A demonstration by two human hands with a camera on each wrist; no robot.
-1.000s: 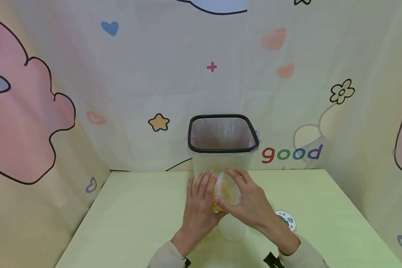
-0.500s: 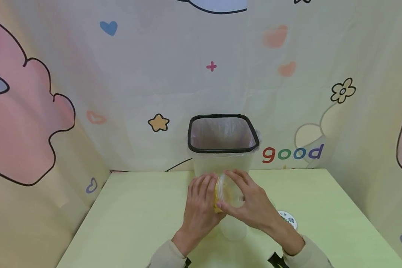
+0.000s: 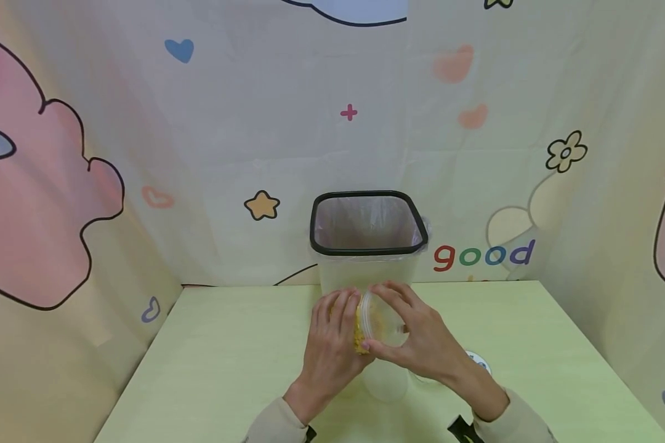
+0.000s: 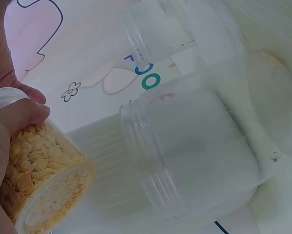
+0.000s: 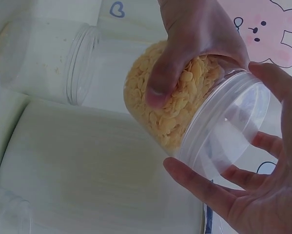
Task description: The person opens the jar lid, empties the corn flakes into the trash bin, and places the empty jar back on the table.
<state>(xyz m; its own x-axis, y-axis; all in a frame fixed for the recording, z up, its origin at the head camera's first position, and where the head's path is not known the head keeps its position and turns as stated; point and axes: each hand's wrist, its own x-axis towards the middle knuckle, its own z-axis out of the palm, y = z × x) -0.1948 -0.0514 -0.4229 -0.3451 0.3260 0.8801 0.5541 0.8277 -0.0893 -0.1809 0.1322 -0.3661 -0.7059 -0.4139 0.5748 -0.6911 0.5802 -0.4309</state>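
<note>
Two hands on one jar in my feed. Left hand wraps the jar of yellow flakes round its body; right hand has fingers and thumb curled round the edge of its clear lid. Jar is tipped sideways, over the table, in front of the bin. I also see a clear container near it and a white disc partly behind the right forearm.
</note>
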